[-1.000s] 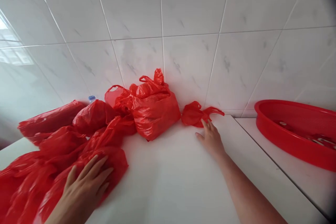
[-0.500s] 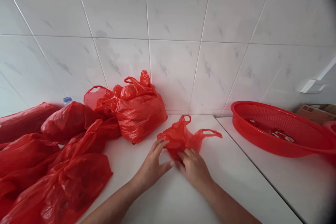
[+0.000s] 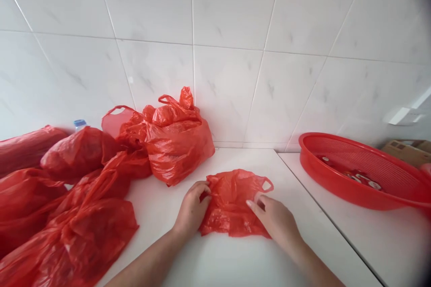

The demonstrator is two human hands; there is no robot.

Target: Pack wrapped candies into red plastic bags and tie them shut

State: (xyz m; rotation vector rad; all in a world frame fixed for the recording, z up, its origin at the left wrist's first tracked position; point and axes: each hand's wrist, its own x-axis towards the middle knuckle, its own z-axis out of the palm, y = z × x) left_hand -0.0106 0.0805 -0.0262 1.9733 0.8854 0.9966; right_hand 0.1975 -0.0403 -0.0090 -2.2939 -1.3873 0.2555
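Observation:
A thin red plastic bag (image 3: 232,204) lies spread out on the white tabletop in front of me, one handle loop sticking out at its upper right. My left hand (image 3: 194,206) pinches the bag's left edge with curled fingers. On the opposite side, my right hand (image 3: 276,217) grips the right edge just below the loop, thumb lying over the plastic. Its other fingertips are partly hidden.
Several filled red plastic bags (image 3: 81,228) crowd the left, with a bulky tied bag (image 3: 180,143) against the tiled wall. Behind them shows a blue bottle cap (image 3: 80,123). Right of the table seam sits a red round basket (image 3: 353,188) holding small items, near a cardboard box (image 3: 404,152).
The bunched bag has been drawn toward me and spread flatter. My right hand has shifted right to its edge, and my left hand has closed on the other side.

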